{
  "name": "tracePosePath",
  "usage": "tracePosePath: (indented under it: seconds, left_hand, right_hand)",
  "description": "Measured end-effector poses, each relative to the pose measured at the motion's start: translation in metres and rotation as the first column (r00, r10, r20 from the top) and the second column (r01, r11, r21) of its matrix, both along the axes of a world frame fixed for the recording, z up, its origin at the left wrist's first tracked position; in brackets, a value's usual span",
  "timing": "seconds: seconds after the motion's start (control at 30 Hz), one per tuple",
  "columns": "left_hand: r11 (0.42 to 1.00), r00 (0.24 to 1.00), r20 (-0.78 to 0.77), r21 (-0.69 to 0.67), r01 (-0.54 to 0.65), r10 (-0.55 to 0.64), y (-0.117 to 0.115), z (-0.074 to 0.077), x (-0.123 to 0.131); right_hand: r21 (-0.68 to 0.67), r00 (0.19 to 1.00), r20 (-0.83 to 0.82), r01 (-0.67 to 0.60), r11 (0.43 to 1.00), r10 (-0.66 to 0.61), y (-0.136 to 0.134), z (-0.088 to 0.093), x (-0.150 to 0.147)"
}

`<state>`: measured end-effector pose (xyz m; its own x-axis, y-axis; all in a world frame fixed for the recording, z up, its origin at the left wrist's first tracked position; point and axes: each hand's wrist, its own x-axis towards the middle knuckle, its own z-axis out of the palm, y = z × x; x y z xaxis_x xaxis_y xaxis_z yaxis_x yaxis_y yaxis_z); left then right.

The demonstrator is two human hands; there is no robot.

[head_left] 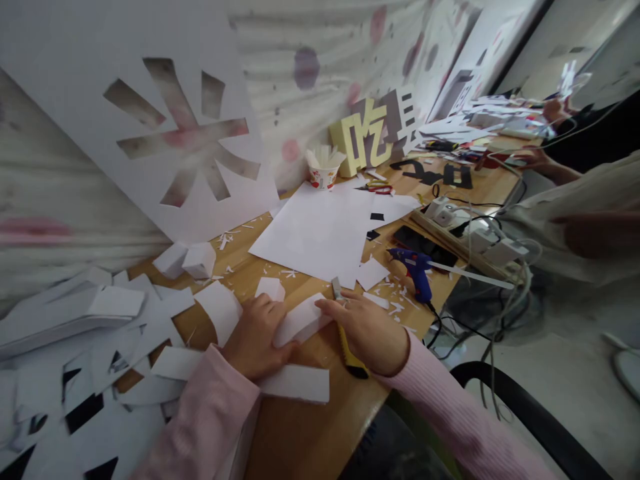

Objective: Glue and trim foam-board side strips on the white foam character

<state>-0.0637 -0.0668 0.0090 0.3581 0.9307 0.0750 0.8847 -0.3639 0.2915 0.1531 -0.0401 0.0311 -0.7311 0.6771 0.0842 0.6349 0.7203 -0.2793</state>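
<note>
My left hand (256, 337) presses on a white foam-board strip (299, 322) lying on the wooden table (310, 427), its fingers curled over the strip's near end. My right hand (367, 330) rests at the strip's far end, fingers laid over a yellow-and-black utility knife (349, 347) whose blade end (336, 288) points away from me. A second white strip (295, 383) lies under my left wrist. Both sleeves are pink.
A blue glue gun (417, 270) lies right of the knife, beside a power strip with chargers (475, 237) and cables. White sheets (320, 230), scraps (100, 320), a paper cup (323, 175) and cut-out characters (373, 133) fill the table. Other people's arms (590, 227) are at right.
</note>
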Motion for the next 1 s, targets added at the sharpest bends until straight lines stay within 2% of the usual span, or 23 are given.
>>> tracePosePath:
  seconds: [0.23, 0.43, 0.57, 0.67, 0.73, 0.77, 0.83, 0.9, 0.93, 0.97, 1.0]
  left_hand:
    - [1.0, 0.999, 0.027, 0.002, 0.027, -0.027, 0.001, -0.002, -0.001]
    - [0.999, 0.999, 0.037, -0.043, 0.013, -0.011, 0.001, -0.002, 0.0]
    - [0.999, 0.999, 0.051, -0.049, 0.006, -0.004, 0.002, -0.001, 0.0]
    - [0.999, 0.999, 0.049, -0.05, 0.008, -0.006, 0.001, -0.001, 0.0]
    - [0.999, 0.999, 0.036, -0.049, 0.007, -0.005, 0.001, 0.0, 0.0]
    - [0.999, 1.0, 0.027, -0.047, 0.008, -0.007, 0.001, 0.0, 0.0]
    - [0.999, 1.0, 0.015, -0.038, 0.011, -0.01, 0.001, 0.0, 0.0]
    - [1.0, 1.0, 0.011, -0.021, 0.008, -0.007, 0.001, 0.0, 0.0]
    - [1.0, 1.0, 0.009, -0.012, 0.005, -0.005, 0.001, 0.001, 0.0]
    - [1.0, 1.0, 0.007, -0.003, 0.002, -0.002, 0.001, 0.001, 0.0]
    - [1.0, 1.0, 0.003, 0.002, -0.002, 0.002, 0.001, 0.001, 0.0]
  right_hand:
    - [0.049, 0.996, 0.071, 0.047, 0.998, -0.05, -0.003, 0.004, -0.012]
    - [-0.02, 0.986, 0.149, 0.085, 0.996, -0.081, -0.001, 0.008, -0.014]
    - [-0.028, 0.998, -0.061, 0.029, 0.999, -0.03, 0.001, -0.001, 0.002]
    - [-0.08, 0.968, -0.251, 0.002, 0.997, -0.022, 0.011, 0.003, 0.012]
    - [-0.149, 0.903, -0.427, -0.013, 0.989, -0.052, 0.02, 0.016, 0.012]
    - [-0.196, 0.834, -0.547, -0.044, 0.98, -0.072, 0.025, 0.025, 0.01]
    - [-0.291, 0.605, -0.786, -0.175, 0.941, -0.13, 0.036, 0.041, 0.0]
    - [-0.323, 0.381, -0.909, -0.392, 0.861, -0.167, 0.045, 0.049, -0.014]
    - [-0.333, 0.328, -0.927, -0.494, 0.803, -0.183, 0.048, 0.048, -0.022]
    - [-0.359, 0.332, -0.924, -0.573, 0.736, -0.191, 0.052, 0.043, -0.03]
    - [-0.405, 0.373, -0.906, -0.626, 0.666, -0.2, 0.055, 0.036, -0.038]
